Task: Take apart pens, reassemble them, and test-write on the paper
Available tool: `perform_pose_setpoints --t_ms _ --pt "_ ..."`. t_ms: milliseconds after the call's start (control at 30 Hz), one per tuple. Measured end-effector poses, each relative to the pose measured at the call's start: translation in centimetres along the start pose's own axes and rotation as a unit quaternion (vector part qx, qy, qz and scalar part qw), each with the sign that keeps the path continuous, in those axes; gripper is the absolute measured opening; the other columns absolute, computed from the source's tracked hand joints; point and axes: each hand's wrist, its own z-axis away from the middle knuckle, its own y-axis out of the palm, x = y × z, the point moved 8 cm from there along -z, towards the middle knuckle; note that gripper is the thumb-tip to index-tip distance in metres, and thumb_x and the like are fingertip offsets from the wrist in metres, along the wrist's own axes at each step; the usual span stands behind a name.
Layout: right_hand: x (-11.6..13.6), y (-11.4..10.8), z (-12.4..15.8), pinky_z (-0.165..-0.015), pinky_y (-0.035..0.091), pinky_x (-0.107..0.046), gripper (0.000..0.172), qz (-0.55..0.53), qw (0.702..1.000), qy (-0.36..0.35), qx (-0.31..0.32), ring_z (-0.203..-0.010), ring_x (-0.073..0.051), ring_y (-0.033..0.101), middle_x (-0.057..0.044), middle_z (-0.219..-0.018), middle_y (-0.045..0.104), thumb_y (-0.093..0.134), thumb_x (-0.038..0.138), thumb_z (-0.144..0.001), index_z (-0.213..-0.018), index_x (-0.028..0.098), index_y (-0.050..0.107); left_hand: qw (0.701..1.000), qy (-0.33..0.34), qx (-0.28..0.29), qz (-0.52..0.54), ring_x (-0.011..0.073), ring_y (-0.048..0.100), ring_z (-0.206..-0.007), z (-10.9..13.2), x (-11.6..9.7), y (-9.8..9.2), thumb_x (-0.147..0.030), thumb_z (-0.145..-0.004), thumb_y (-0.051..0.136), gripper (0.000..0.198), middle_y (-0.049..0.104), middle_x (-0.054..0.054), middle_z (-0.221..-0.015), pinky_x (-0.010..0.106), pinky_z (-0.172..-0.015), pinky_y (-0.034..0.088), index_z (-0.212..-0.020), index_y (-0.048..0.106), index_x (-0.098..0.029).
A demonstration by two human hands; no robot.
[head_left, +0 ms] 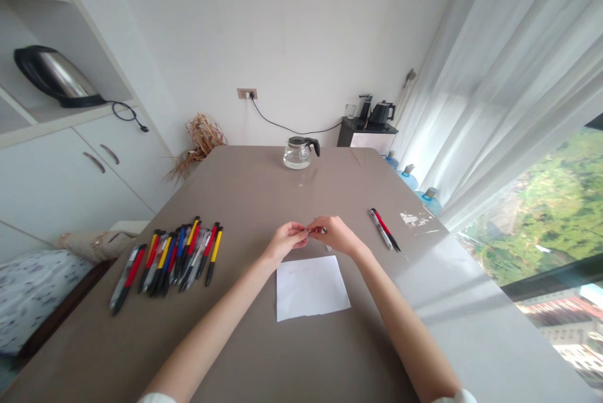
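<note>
My left hand (pixel 288 240) and my right hand (pixel 333 233) meet just beyond a white sheet of paper (pixel 311 290). Their fingertips pinch together. A small dark piece (pixel 323 230) shows among my right fingers; it looks like part of a pen, but the fingers cover most of it. What the left fingertips pinch is hidden. Under the right hand, a thin clear piece (pixel 328 248) is partly visible. Faint reddish writing runs near the paper's top edge.
Several pens (pixel 176 255) in red, yellow, blue and clear lie in a group on the left. To the right rest a red pen (pixel 386 230) and a clear pen (pixel 380 229). A glass pot (pixel 298 155) stands at the far edge of the brown table (pixel 245 196).
</note>
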Motion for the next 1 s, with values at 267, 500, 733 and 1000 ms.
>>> perform_pose_setpoints --t_ms 267,500,733,1000 --pt "-2.8 -1.6 0.3 -0.066 0.039 -0.019 0.018 0.044 0.996 0.072 -0.028 -0.068 -0.010 0.056 -0.001 -0.076 0.065 0.051 0.022 -0.072 -0.081 0.020 0.066 1.000 0.010 -0.027 -0.007 0.0096 0.057 -0.063 -0.3 0.3 -0.7 -0.027 -0.062 0.066 0.027 0.060 0.004 -0.073 0.027 -0.066 0.049 -0.081 0.055 -0.012" --pt "-8.2 -2.3 1.3 -0.066 0.038 -0.020 0.015 0.163 0.955 0.247 -0.028 -0.078 -0.015 0.057 -0.005 -0.079 0.065 0.055 0.020 -0.067 -0.077 0.019 0.066 0.998 0.034 -0.021 -0.049 0.0082 0.054 -0.062 -0.5 0.2 -0.9 -0.034 -0.067 0.061 0.036 0.060 0.006 -0.080 0.029 -0.069 0.047 -0.096 0.060 -0.013" --pt "-9.3 -1.0 1.6 -0.065 0.037 -0.020 0.015 0.182 0.942 0.283 -0.004 -0.079 -0.016 0.057 -0.007 -0.081 0.064 0.057 0.017 -0.065 -0.076 0.019 0.066 0.946 0.178 -0.034 -0.270 0.0102 0.053 -0.066 -0.1 -1.5 -0.5 -0.036 -0.076 0.046 0.034 0.060 0.004 -0.078 0.025 -0.066 0.043 -0.103 0.059 -0.018" --pt "-9.5 -2.0 1.8 -0.065 0.037 -0.019 0.018 0.175 0.942 0.285 -0.009 -0.079 -0.014 0.057 -0.005 -0.080 0.064 0.059 0.027 -0.066 -0.081 0.020 0.065 0.885 0.222 -0.075 -0.403 0.0117 0.055 -0.070 0.8 -2.4 0.5 -0.031 -0.078 0.045 0.019 0.060 0.003 -0.080 0.025 -0.067 0.042 -0.089 0.052 -0.018"
